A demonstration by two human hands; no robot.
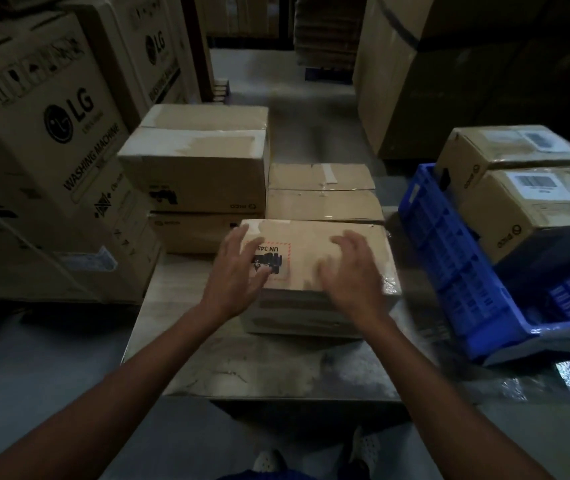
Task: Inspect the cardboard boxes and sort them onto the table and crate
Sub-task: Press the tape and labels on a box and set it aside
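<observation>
Your left hand (238, 271) and right hand (352, 282) were both stretched out over the nearest cardboard box (307, 244), just below the centre of the frame. On each hand the fingers were spread and loosely straight, curled round nothing. The left hand's fingers lay across a red-bordered label (271, 258) on the box top that read "UN 34" before your hand cut it off. The right hand was blurred over the right half of the top, so you could not tell from this view whether either palm was really pressing on the cardboard or just above it.

That box sat on the grey table (242, 368) in the lower middle of the frame, with bare tabletop between it and the near edge. Right behind it, touching its far side, was a lower box with taped flaps (321, 192). To the left of that one stood a stack of two boxes (200, 161), with its lower box just beside your left hand.

At the right of the frame a blue crate (449, 258) was tipped toward you, close beside the table's right side. It held a labelled box (533, 209) with a barcode sticker on top, and another barcoded box (512, 147) stood behind that, toward the upper right.

Large washing machine cartons (44, 133) filled the upper left, and your pale shoes (268, 460) showed at the bottom edge
</observation>
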